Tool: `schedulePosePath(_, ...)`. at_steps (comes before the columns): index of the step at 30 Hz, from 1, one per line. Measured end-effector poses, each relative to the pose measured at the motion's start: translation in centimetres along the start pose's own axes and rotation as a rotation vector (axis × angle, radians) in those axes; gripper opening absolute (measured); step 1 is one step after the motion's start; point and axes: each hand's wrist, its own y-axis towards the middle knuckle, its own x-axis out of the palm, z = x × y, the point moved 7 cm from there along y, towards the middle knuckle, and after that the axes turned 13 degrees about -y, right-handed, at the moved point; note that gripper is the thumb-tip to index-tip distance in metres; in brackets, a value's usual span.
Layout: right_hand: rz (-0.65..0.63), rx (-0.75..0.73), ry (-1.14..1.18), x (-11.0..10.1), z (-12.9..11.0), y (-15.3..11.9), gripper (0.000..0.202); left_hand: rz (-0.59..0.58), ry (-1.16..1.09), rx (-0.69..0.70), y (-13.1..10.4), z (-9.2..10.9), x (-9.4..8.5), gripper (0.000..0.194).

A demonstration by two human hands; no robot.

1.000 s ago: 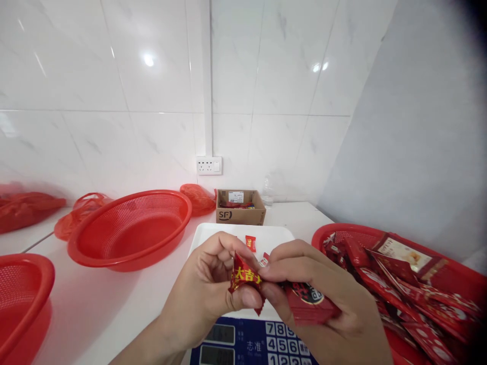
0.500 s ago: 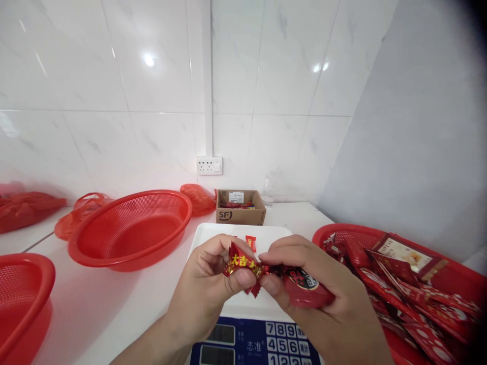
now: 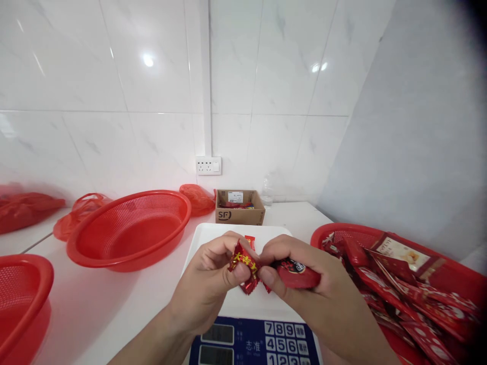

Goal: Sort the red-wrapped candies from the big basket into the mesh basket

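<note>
My left hand (image 3: pixel 203 284) is closed, pinching a small red wrapped candy (image 3: pixel 245 261) with yellow characters between thumb and fingers. Curled round a red packet (image 3: pixel 299 280) with a dark round label, my right hand (image 3: pixel 327 294) is closed too. Its thumb and fingertips meet the candy's right side, where a bit of red wrapper shows below. Both hands are above the white pan (image 3: pixel 262 306) of a scale. Another small red packet (image 3: pixel 250 241) lies on the pan behind them, partly hidden. The scale's blue keypad panel (image 3: pixel 253 332) faces me, its display readings too dim to make out.
At the right stands a red basket (image 3: pixel 323 230) full of red packets. Another red basket (image 3: pixel 129 228) is at the left, with part of a third (image 3: pixel 23 263) nearer. Red plastic bags (image 3: pixel 196 200) and a cardboard box (image 3: pixel 240 217) sit along the wall.
The candy has turned and tilted between my fingers. My right hand and the red packet in it have shifted slightly left, closer to my left hand.
</note>
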Motion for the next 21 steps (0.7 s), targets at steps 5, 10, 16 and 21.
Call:
schedulePosePath(5,-0.052,0.057,0.025,0.1,0.6,0.1,0.014,0.013,0.011,0.029,0.2,0.2,-0.2,0.019)
schedulePosePath(10,-0.007,-0.021,0.027,-0.4,0.0,0.1,0.013,-0.033,0.051,0.003,0.1,0.0,-0.2,0.029)
schedulePosePath(16,0.305,-0.189,-0.189,-2.3,-1.3,-0.9,0.020,-0.081,0.139,0.072,-0.3,0.5,-0.2,0.044)
schedulePosePath(21,0.299,-0.327,-0.249,-1.8,-2.3,-1.4,0.019,-0.014,0.177,0.124,-0.9,0.7,0.0,0.030)
